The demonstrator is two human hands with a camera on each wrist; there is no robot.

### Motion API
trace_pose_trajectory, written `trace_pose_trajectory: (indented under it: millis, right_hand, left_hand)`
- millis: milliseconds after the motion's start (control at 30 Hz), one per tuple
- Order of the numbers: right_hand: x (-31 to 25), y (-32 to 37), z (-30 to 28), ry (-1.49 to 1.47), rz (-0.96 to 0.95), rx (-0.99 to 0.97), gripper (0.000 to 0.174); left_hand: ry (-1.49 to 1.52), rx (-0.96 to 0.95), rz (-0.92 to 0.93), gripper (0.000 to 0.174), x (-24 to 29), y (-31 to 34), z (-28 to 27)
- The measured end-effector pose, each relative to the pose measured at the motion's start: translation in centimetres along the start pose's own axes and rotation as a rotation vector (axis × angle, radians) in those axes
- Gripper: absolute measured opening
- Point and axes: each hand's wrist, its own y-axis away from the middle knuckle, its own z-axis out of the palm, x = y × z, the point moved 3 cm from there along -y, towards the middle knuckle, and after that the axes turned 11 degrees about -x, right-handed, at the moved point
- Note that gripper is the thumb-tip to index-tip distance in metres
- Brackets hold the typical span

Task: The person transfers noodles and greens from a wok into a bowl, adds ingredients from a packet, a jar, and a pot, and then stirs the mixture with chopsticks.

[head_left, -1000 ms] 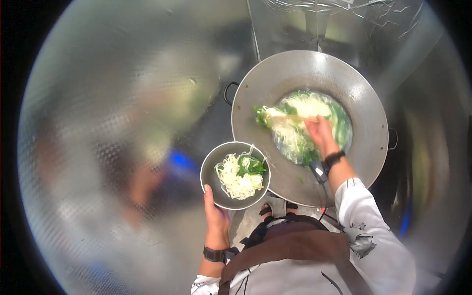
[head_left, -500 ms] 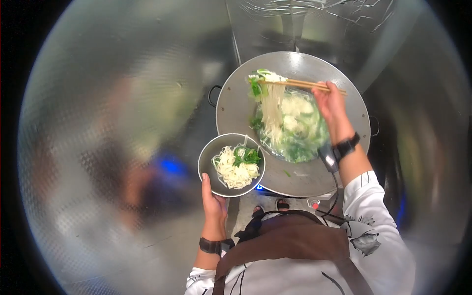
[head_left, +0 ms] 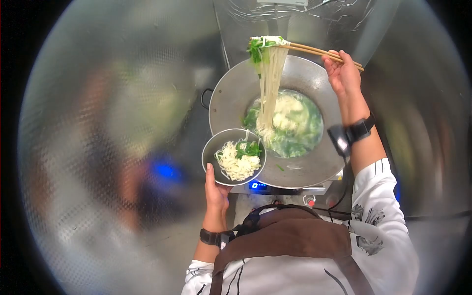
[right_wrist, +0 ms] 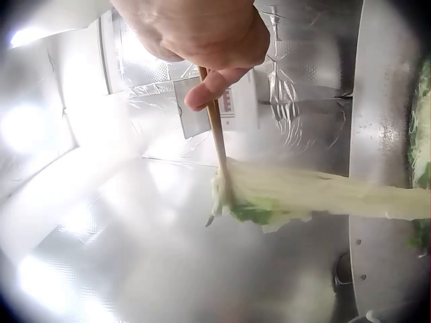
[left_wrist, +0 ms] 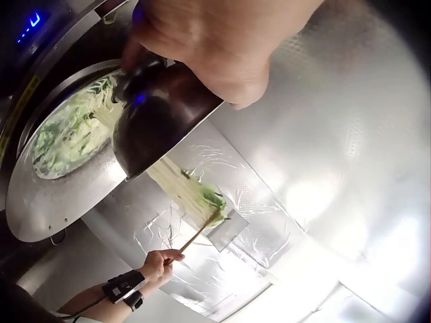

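- Pinched in the fingers of the right hand (head_left: 342, 69), a pair of wooden chopsticks (head_left: 319, 51) holds a clump of pale noodles (head_left: 269, 83) and greens (head_left: 255, 49) high above the wok (head_left: 228, 103). The strands hang in a long curtain down to the broth (head_left: 300, 128).
- Cupped from below by the left hand (head_left: 216, 194), thumb on its near rim, a metal bowl (head_left: 209, 150) sits at the wok's near-left edge.
- Inside the bowl lies a heap of noodles topped with leafy greens.
- More noodles and greens float in the cloudy broth pooled in the middle of the wok.
- Under the wok stands a cooker whose small blue display (head_left: 256, 186) glows at the front.
- Crinkled foil (head_left: 314, 19) covers the wall behind the wok, and shiny metal panels close in around it.
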Motion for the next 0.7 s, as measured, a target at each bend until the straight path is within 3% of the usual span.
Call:
trace_pose_trajectory:
  millis: [167,533,700]
  right_hand:
    - [-3.4,-1.3,1.7,0.033,-0.104,-0.047,0.03]
    - [-14.1,-2.8,13.1,0.054,-0.36,-0.182,0.025]
    - [-17.1,-3.1,15.5,0.077,-0.45,-0.245,0.026]
  left_hand:
    - [-0.011,-0.018,0.007,0.059,0.4,0.3,0.5]
    - [0.005,-0.015,0.027,0.059,1.1,0.5,1.1]
    - [-0.003,-0.023,0.03,0.057,0.9,0.4,0.9]
